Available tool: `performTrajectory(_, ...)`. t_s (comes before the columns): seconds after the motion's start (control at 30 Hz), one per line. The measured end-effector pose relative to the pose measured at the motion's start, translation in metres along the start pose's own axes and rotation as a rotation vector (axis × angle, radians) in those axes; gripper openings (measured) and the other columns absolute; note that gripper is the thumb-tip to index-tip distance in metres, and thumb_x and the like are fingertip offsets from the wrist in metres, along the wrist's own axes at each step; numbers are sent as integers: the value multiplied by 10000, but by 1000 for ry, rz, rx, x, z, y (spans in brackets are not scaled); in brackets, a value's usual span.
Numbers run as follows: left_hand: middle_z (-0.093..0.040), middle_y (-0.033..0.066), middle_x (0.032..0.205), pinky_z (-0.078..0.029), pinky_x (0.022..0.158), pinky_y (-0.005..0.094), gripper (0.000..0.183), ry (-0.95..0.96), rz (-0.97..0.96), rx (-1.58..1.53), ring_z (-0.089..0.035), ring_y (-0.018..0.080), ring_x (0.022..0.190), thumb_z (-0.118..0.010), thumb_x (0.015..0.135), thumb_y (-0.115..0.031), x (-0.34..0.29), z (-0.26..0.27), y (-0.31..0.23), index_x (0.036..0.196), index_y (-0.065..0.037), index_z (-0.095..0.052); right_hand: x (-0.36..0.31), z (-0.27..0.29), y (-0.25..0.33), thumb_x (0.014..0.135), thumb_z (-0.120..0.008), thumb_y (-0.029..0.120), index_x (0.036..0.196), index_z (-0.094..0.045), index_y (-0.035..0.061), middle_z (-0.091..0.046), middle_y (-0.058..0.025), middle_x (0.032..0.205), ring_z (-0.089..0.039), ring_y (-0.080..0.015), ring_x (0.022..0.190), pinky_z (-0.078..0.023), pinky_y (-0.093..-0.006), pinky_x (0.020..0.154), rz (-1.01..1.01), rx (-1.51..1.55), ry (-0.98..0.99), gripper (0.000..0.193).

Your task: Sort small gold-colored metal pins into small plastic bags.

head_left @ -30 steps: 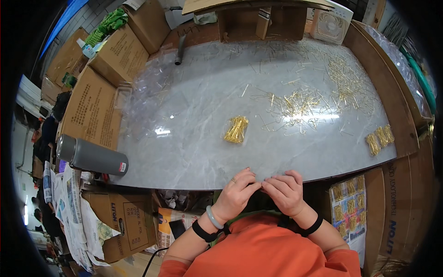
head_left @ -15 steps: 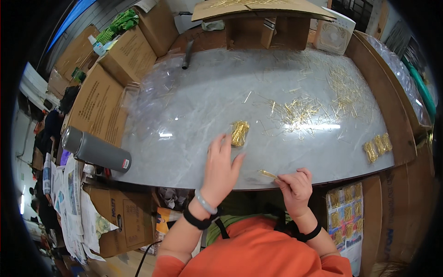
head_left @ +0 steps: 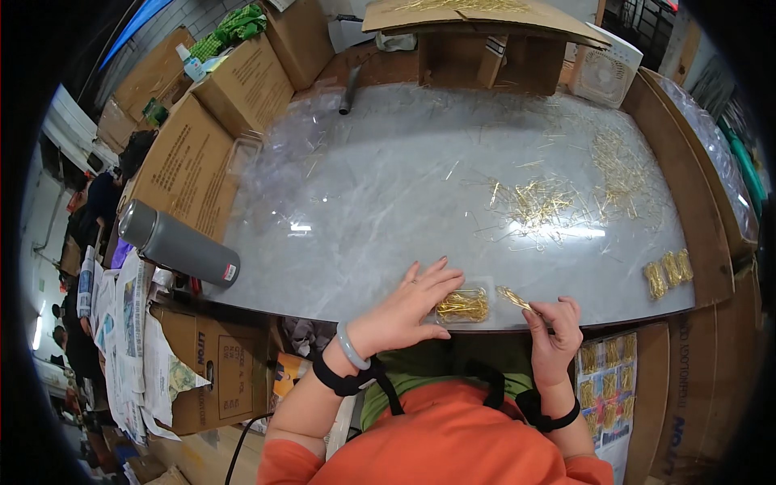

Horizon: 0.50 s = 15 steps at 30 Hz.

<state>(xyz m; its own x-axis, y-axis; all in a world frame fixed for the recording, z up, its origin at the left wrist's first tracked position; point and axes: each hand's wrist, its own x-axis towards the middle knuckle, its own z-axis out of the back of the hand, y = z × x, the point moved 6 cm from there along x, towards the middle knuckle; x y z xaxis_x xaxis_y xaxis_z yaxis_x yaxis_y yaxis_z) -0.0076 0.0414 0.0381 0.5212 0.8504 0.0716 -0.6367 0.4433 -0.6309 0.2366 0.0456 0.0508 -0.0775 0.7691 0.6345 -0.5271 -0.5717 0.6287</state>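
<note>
At the table's near edge lies a small clear plastic pack (head_left: 463, 306) filled with thin gold wire pieces. My left hand (head_left: 404, 309) rests flat against its left side, fingers spread, the fingertips by its far corner. Just right of the pack, my right hand (head_left: 556, 333) pinches a few gold wire pieces (head_left: 514, 298) between thumb and fingers, their ends pointing left toward it. Farther off, a loose heap of gold wire pieces (head_left: 535, 204) is spread over the tabletop, some with bent ends.
Bundled gold wire packs (head_left: 668, 273) lie at the table's right edge. A grey bottle (head_left: 182, 246) leans at the left beside cardboard boxes (head_left: 182, 166). Clear plastic (head_left: 283, 153) covers the left back. A cardboard shelf (head_left: 485, 61) and a white fan (head_left: 605, 71) stand at the back.
The filled pack has come nearer and turned sideways at the table edge, with my left hand now beside it. My right hand, still pinching wire pieces, has shifted slightly right.
</note>
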Motion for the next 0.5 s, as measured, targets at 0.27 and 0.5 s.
performTrajectory(0.27, -377, 193, 1586, -290, 1233, 508, 753, -260, 42, -81, -340, 412, 1493, -831, 839, -270, -21, -10, 4, 1443, -35, -448, 31, -50, 17, 816, -808, 93, 914, -735, 107, -682, -17, 793, -638, -218, 825, -410, -441, 1002, 95, 16, 212, 123)
performTrajectory(0.5, -404, 206, 1559, -393, 1164, 468, 772, -369, 151, -228, -412, 415, 1435, -840, 842, -251, -30, -12, 8, 1448, -30, -416, 40, -61, 15, 765, -830, 117, 880, -751, 113, -706, -16, 847, -631, -266, 967, -428, -422, 949, 129, -27, 302, 139)
